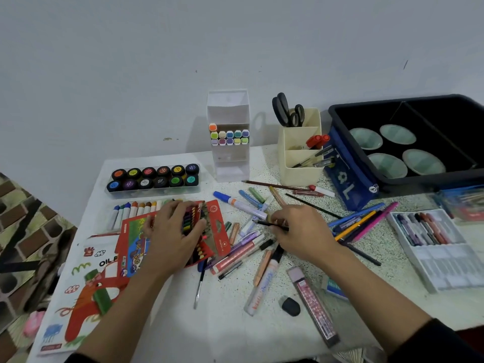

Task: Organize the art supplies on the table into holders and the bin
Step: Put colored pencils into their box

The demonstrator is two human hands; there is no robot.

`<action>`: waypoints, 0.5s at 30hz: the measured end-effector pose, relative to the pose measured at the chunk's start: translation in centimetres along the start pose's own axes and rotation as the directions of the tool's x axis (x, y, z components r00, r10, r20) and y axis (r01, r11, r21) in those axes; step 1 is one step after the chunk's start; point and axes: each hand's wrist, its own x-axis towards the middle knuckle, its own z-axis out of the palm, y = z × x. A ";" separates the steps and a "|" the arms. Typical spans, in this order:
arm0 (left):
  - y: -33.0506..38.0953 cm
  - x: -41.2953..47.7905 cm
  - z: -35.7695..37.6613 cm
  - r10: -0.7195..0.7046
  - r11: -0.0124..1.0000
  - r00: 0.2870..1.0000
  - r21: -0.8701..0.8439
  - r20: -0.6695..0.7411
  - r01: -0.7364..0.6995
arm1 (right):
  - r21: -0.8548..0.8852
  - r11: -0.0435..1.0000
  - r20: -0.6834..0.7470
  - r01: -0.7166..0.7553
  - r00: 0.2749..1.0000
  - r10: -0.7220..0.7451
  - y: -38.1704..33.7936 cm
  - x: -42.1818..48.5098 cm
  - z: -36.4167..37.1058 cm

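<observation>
Loose pens, markers and pencils (251, 242) lie scattered across the middle of the speckled table (235, 331). My right hand (301, 231) pinches a thin black pen (264, 223) low over this pile. My left hand (172, 231) rests with spread fingers on an open red crayon pack (214, 231). At the back stand a white tiered marker holder (229, 158) with coloured markers, and a cream holder (301, 163) with scissors (288, 111) and pens. A black bin (351, 142) at the back right holds several pale green bowls.
A tray of paint pots (154, 178) and a row of paint sticks (131, 210) sit at the left. An oil pastel box (86, 289) lies at the front left. A blue pencil case (348, 176) leans on the bin. A white pen tray (434, 247) is at the right.
</observation>
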 end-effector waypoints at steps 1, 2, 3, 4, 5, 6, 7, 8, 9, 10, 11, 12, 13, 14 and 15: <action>0.2 0.1 0.1 0.001 1.000 1.000 -0.008 0.002 -0.001 | -0.001 1.000 0.004 0.014 1.000 -0.014 0.1 -0.1 -0.1; 0.4 0.2 0.2 0.004 1.000 1.000 -0.017 0.004 -0.004 | 0.005 1.000 0.003 0.027 1.000 -0.027 0.3 -0.2 -0.2; 0.6 0.2 0.3 0.008 1.000 1.000 -0.023 0.008 -0.008 | 0.008 0.999 0.005 0.037 0.999 -0.037 0.4 -0.2 -0.3; 0.8 0.3 0.5 0.011 1.000 1.000 -0.027 0.010 -0.011 | 0.006 0.999 0.007 0.053 0.999 -0.053 0.4 -0.1 -0.3; 0.9 0.4 0.6 0.014 0.999 1.000 -0.030 0.009 -0.013 | -0.001 0.997 0.006 0.072 0.997 -0.072 0.4 -0.1 -0.4; 1.0 0.4 0.7 0.014 0.999 1.000 -0.037 0.008 -0.014 | -0.002 0.995 -0.014 0.095 0.995 -0.095 0.4 0.0 -0.4; 1.2 0.5 0.7 0.014 0.999 1.000 -0.047 0.006 -0.014 | 0.008 0.993 -0.049 0.114 0.992 -0.114 0.3 0.1 -0.5; 1.2 0.5 0.7 0.011 0.998 1.000 -0.059 0.007 -0.011 | 0.029 0.991 -0.099 0.132 0.987 -0.129 0.1 0.2 -0.7; 1.3 0.5 0.6 0.008 0.998 1.000 -0.066 0.010 -0.007 | 0.053 0.987 -0.148 0.152 0.979 -0.143 -0.2 0.4 -1.1; 1.3 0.5 0.6 0.006 0.998 1.000 -0.068 0.016 -0.005 | 0.090 0.980 -0.186 0.177 0.970 -0.158 -0.5 0.6 -1.6; 1.3 0.5 0.6 0.006 0.998 1.000 -0.064 0.023 -0.005 | 0.157 0.969 -0.207 0.191 0.966 -0.157 -1.0 0.9 -2.1; 1.2 0.5 0.6 0.009 0.998 1.000 -0.058 0.029 -0.007 | 0.262 0.946 -0.214 0.189 0.968 -0.134 -1.7 1.2 -2.7; 1.2 0.5 0.6 0.011 0.998 0.999 -0.055 0.034 -0.010 | 0.386 0.907 -0.206 0.168 0.974 -0.093 -2.3 1.6 -3.2; 1.1 0.5 0.6 0.012 0.998 0.999 -0.057 0.037 -0.010 | 0.495 0.858 -0.193 0.139 0.980 -0.048 -2.9 1.9 -3.6; 1.1 0.6 0.6 0.012 0.998 0.999 -0.060 0.038 -0.010 | 0.579 0.809 -0.181 0.105 0.984 0.002 -3.4 2.3 -3.7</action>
